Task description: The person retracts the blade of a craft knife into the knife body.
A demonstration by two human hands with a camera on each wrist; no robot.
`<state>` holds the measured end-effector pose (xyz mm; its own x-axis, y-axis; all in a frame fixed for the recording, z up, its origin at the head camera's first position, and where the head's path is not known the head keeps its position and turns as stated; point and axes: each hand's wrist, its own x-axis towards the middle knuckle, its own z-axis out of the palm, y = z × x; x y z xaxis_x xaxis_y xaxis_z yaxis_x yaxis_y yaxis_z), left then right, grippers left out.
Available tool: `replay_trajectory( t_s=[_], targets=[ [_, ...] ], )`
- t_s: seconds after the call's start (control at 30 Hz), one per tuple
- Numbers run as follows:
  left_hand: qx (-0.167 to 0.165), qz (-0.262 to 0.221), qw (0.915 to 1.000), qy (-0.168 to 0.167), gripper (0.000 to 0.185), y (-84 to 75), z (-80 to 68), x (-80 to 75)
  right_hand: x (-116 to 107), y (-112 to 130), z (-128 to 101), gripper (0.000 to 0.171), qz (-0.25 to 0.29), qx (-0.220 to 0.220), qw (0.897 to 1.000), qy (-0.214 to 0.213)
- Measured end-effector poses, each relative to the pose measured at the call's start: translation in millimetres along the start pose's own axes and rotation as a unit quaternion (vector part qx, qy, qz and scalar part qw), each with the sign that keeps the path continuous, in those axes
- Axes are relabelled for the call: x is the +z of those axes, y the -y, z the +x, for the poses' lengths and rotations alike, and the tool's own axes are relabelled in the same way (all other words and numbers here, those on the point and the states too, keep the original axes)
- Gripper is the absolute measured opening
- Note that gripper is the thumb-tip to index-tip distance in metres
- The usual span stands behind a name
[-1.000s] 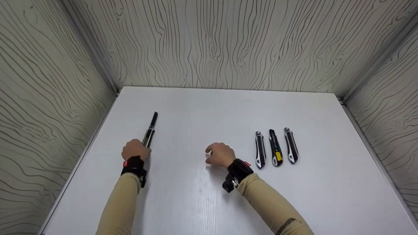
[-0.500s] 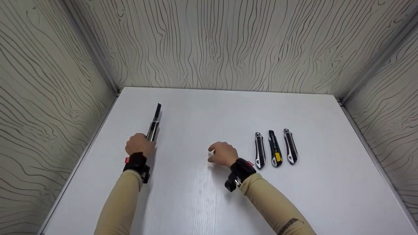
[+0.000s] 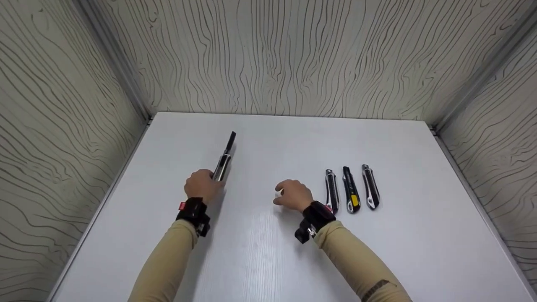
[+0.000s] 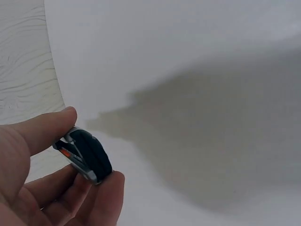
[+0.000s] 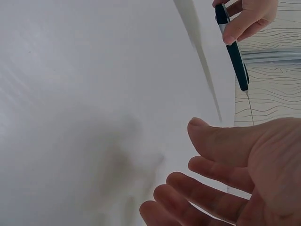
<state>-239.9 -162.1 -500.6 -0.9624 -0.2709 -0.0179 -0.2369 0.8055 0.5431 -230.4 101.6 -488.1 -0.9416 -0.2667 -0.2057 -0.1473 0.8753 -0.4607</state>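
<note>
My left hand [image 3: 201,184] grips a black and silver utility knife [image 3: 224,159] by its handle, above the white table [image 3: 268,251], with its dark blade pushed out and pointing away from me. The left wrist view shows my thumb and fingers [image 4: 47,129] pinching the knife's butt end [image 4: 84,155]. My right hand [image 3: 293,194] hovers just over the table near the middle, fingers loosely curled and holding nothing. In the right wrist view my fingers [image 5: 211,174] are relaxed, and the held knife [image 5: 233,47] shows at the top.
Three more utility knives lie side by side to the right of my right hand: a black and silver one [image 3: 331,191], a black one with a yellow slider [image 3: 351,189] and another black and silver one [image 3: 370,186]. Wood-grain walls [image 3: 277,54] enclose the table on three sides.
My left hand has carried the knife to the right and a little away from me, toward the table's middle. My right hand drifted slightly right.
</note>
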Motion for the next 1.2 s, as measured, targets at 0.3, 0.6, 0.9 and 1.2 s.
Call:
replay_trajectory(
  t_s=[0.3, 0.6, 0.9, 1.2],
  targets=[
    [0.058, -0.025, 0.9978, 0.018, 0.023, -46.4, -15.4, 24.6, -17.5, -17.1, -3.2, 0.040, 0.009, 0.027, 0.999, -0.021],
    [0.093, -0.049, 0.9926, 0.061, 0.026, -86.8, -38.6, 48.6, -35.8, -29.8, -5.3, 0.044, 0.028, 0.033, 0.998, -0.044],
    [0.139, -0.054, 0.9864, 0.068, 0.031, -111.2, -61.0, 60.8, -44.5, -33.6, -7.2, 0.050, 0.058, 0.044, 0.996, -0.051],
    [0.157, -0.059, 0.9830, 0.075, 0.029, -118.6, -71.5, 67.4, -43.5, -36.8, -2.4, 0.048, 0.139, 0.068, 0.986, -0.058]
  ],
)
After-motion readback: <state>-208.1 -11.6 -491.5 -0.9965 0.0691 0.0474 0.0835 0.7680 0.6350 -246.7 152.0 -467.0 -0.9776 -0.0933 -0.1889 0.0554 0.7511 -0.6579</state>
